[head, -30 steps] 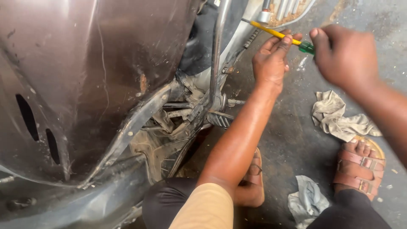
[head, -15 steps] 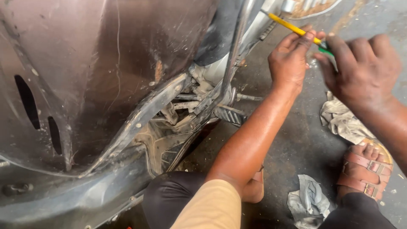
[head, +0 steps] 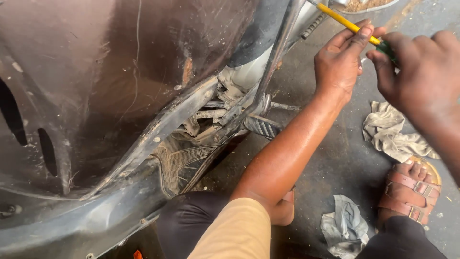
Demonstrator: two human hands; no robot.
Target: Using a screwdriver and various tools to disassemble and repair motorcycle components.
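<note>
My left hand [head: 342, 60] pinching yellow screwdriver shaft [head: 341, 17], my right hand [head: 424, 79] clenched on its green handle [head: 387, 49], beside scooter body [head: 120, 96].

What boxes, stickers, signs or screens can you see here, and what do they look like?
None: no box, sticker, sign or screen shows.
Only a dark scooter body, two rags on the floor, and a yellow screwdriver that the left hand and right hand hold.

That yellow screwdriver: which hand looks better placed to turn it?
Probably the right hand: its fingers close on the green handle end of the screwdriver. The left hand only pinches the yellow shaft, seemingly steadying it.
</note>
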